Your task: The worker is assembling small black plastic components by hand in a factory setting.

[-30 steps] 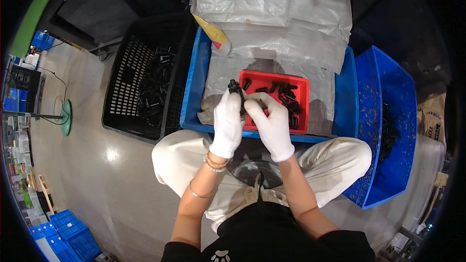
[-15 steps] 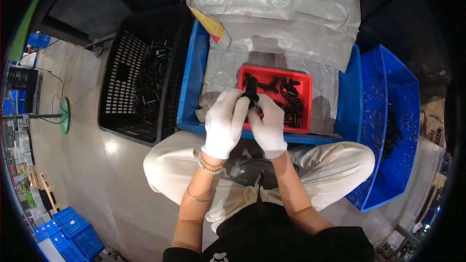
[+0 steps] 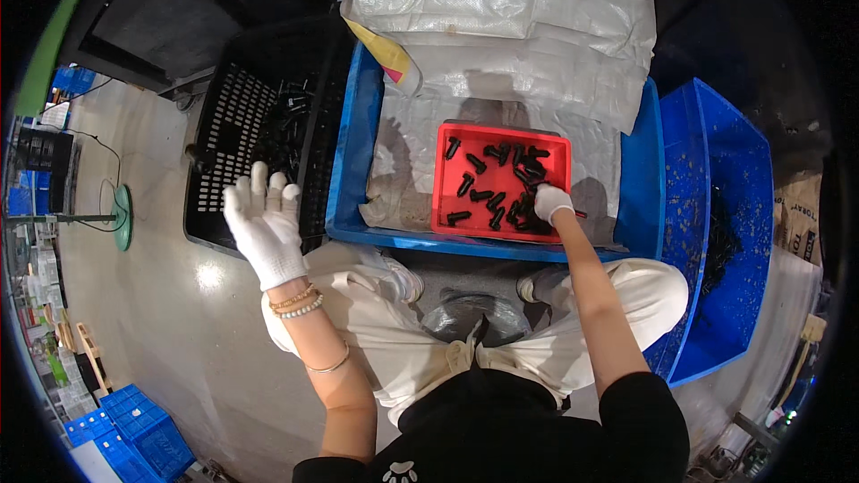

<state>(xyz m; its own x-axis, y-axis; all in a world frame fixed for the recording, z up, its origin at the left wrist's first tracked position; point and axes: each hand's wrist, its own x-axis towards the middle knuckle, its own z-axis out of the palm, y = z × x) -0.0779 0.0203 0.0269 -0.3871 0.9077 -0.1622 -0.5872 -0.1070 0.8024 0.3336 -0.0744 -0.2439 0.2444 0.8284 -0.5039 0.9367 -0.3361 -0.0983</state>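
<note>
My left hand, in a white glove, is raised over the near edge of the black crate, fingers spread and nothing in them. A small blurred dark piece shows at the crate's left edge; whether it touches the crate is unclear. In the red tray, my gloved right hand reaches down at the right side with its fingers curled among black T-shaped parts. What those fingers pinch is too small to make out. Several more such parts lie scattered across the tray.
A blue bin lined with grey-white woven sheet holds the tray. Dark parts fill some of the black crate. At right stands another blue bin with dark bits. Blue crates sit on the floor lower left.
Both hands were together over the tray around a dark cylindrical part. The left has swung left to the black crate and opened; the right has moved right and down into the tray.
</note>
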